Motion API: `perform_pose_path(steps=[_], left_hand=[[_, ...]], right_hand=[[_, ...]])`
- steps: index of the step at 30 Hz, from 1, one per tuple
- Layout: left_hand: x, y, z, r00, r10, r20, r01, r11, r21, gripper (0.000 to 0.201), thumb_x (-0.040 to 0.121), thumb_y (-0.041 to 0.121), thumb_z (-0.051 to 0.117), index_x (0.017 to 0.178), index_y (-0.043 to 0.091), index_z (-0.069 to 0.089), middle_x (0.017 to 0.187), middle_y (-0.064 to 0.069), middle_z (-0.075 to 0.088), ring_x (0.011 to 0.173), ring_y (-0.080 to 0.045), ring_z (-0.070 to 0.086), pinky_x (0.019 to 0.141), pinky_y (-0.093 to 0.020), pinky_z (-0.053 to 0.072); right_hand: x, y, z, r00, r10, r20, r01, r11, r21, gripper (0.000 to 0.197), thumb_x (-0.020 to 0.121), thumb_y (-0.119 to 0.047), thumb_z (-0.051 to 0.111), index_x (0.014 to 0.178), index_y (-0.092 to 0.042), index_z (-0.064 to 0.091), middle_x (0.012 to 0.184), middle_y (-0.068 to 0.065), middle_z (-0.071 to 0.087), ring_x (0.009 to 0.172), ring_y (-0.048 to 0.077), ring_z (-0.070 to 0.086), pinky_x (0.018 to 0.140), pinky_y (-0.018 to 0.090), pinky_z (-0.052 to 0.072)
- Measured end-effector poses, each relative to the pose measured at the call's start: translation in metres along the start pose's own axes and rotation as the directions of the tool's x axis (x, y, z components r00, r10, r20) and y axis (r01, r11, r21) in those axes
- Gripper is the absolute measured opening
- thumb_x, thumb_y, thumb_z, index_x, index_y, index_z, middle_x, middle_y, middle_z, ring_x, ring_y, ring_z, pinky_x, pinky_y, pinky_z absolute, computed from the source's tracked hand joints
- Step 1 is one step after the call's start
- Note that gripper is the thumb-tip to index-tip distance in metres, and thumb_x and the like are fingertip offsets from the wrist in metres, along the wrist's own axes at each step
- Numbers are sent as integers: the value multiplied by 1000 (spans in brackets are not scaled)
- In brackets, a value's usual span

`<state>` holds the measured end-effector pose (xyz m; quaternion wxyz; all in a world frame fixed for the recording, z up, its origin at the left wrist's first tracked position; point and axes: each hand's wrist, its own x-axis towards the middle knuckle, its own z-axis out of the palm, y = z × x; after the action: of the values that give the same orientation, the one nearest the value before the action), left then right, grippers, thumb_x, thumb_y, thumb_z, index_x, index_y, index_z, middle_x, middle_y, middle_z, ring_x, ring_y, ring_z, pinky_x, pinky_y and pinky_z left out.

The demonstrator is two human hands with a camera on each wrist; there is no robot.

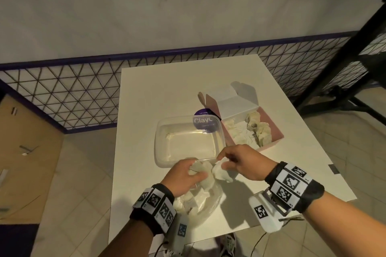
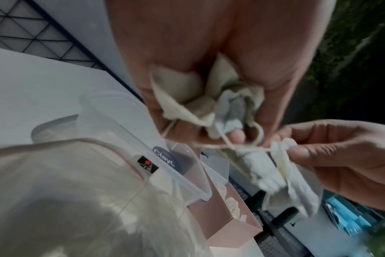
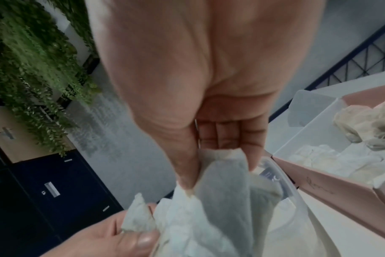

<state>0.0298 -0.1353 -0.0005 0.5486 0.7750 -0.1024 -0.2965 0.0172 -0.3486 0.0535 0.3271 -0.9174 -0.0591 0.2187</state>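
Note:
Over the near part of the white table (image 1: 167, 89), my left hand (image 1: 191, 173) grips a bunch of small whitish paper pouches (image 2: 187, 90) with thin strings (image 2: 231, 146) hanging from them. My right hand (image 1: 224, 161) pinches one more pouch (image 3: 222, 182) between thumb and fingers, close beside the left hand. The strings run tangled between the two hands. Under the left wrist lies a clear plastic bag (image 1: 200, 204) holding more pouches.
A clear plastic tub (image 1: 158, 142), nearly empty, stands just beyond the hands. To its right is an open pink box (image 1: 269, 119) with crumpled pouches inside. A wire-mesh fence runs behind the table, and a black metal frame stands at the far right.

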Motion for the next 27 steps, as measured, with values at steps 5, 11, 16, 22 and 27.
perform_pose_path(steps=[5,11,16,22,27], left_hand=[[-2,-9,-9,981,-27,-192,-19,973,-230,9,88,14,68,90,6,65,77,1,72,75,-13,68,72,-24,51],[-5,-1,0,964,24,-265,-110,942,-317,11,84,7,70,91,15,66,79,5,72,76,-10,67,69,-19,50],[-9,0,2,971,28,-237,-103,944,-313,16,84,4,69,91,18,69,72,7,70,68,-9,64,67,-26,49],[-12,-1,0,991,20,-133,-60,951,-305,21,82,6,63,81,26,71,61,-7,64,57,-16,59,63,-35,47],[-10,1,-1,995,28,-97,-59,943,-327,27,86,-6,59,82,19,70,64,-8,65,55,-18,60,58,-29,49]], right_hand=[[-15,-16,9,977,-109,183,104,994,37,6,85,-20,67,88,-15,70,80,-6,67,73,6,59,73,20,47],[-3,-28,24,998,-34,-46,54,826,561,4,84,-10,68,87,-12,69,63,-10,61,56,2,52,58,16,43],[6,-29,36,972,144,-185,31,704,709,6,84,-4,66,89,-1,67,67,-1,60,53,0,54,54,14,44],[9,-26,39,947,222,-231,31,654,756,10,83,-1,66,93,3,67,57,-8,58,48,-2,53,50,12,43],[13,-22,42,957,255,-141,-56,636,770,29,85,-4,64,114,-10,60,61,-4,39,53,4,42,53,13,41]])
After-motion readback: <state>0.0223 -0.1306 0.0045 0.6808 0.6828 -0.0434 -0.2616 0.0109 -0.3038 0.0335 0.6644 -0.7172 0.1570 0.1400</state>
